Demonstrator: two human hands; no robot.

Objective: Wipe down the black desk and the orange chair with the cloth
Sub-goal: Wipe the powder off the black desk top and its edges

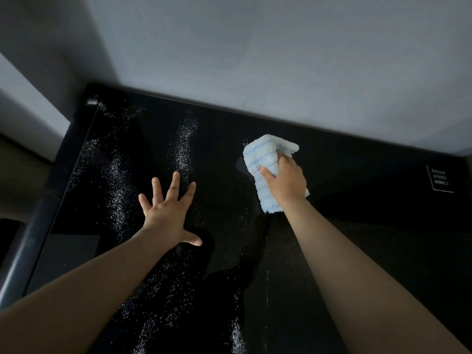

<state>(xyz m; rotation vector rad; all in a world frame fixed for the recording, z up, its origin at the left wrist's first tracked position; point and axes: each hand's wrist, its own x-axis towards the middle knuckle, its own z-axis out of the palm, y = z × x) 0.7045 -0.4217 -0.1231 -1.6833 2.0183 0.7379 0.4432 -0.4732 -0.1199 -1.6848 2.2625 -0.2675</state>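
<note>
The right grip point(283, 180) grasps the folded blue cloth point(263, 154) and presses it on the black bench point(357, 200), near the back edge. The long axis of the cloth runs from near to far. The white dust point(185, 141) lies to its left, so the next stroke probably goes leftward. The left grip point(166, 208) is released and lies flat among the dust. The orange chair is not in view.

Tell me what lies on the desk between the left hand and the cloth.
Head view: only bare black desk, lightly dotted with white specks, lies between the left hand and the cloth the right hand grips.
</note>
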